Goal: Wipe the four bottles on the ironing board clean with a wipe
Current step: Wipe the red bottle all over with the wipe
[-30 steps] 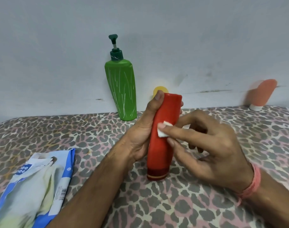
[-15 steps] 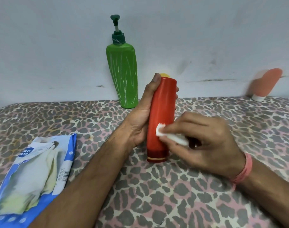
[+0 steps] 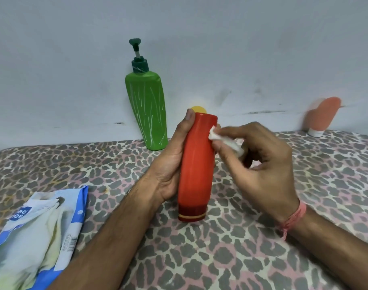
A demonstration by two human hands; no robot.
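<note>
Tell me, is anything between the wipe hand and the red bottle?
Nothing visible. The right hand already presses the wipe against the red bottle's upper right side, while the left hand holds the bottle upright.

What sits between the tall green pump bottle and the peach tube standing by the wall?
In the head view, the red bottle, gripped by the left hand, and a yellow cap peeking behind it.

right hand [image 3: 260, 162] | wipe [image 3: 215, 136] moved from lower red bottle [image 3: 196, 164] to near top
</note>
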